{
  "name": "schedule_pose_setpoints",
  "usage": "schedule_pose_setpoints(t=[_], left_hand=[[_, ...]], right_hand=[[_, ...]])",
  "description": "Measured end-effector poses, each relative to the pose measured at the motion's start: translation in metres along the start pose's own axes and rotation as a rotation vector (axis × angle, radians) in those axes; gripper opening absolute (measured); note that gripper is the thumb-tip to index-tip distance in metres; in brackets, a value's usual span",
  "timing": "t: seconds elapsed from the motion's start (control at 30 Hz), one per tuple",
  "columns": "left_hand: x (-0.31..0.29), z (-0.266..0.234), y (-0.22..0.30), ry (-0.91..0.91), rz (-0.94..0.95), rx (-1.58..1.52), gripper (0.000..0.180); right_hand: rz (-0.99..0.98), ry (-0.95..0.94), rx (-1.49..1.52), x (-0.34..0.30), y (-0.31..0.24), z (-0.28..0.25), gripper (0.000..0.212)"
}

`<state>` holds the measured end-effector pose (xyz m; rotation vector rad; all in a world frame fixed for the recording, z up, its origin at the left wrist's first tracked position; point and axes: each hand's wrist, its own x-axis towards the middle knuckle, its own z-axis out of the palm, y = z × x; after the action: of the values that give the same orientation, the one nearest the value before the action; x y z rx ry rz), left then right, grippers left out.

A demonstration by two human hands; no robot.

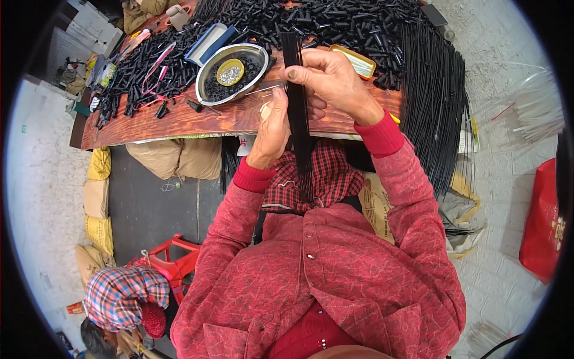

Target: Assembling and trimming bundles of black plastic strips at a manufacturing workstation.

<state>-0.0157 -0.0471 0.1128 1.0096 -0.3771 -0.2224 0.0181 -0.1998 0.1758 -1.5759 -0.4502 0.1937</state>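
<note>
A long bundle of thin black strips (302, 128) stands upright before me, its lower end fanning slightly over my lap. My left hand (272, 131) is closed at the bundle's left side, thumb up, its other fingers mostly hidden behind the strips. By that thumb a thin metal rod (263, 90) points leftward; I cannot tell what it belongs to. From the right, my right hand (338, 84) pinches at the upper part of the strips with thumb and forefinger, and its lower fingers curl around their side. Anything small in that pinch is hidden.
On the wooden table (233, 119), a metal dish (202, 84) holds black bits and a yellow lid (239, 64) of small silvery pieces. Piles of black parts (353, 27) cover the back; long black strips (433, 107) hang over the right edge. A person (128, 296) sits lower left, beside a red stool (176, 254).
</note>
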Motion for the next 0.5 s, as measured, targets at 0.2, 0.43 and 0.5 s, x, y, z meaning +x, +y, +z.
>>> schedule_pose_setpoints(t=[0.2,0.43,0.5], left_hand=[[-0.008,-0.012,-0.014,0.141,-0.002,0.233,0.043],[-0.037,-0.001,-0.029,0.059,-0.257,0.017,0.026],[-0.047,0.005,-0.032,0.052,-0.248,0.073,0.025]], right_hand=[[-0.534,0.114,-0.538,-0.034,-0.016,0.006,0.021],[-0.415,-0.796,-0.005,-0.100,-0.055,-0.007,0.050],[-0.398,-0.599,-0.181,-0.093,-0.047,-0.028,0.042]])
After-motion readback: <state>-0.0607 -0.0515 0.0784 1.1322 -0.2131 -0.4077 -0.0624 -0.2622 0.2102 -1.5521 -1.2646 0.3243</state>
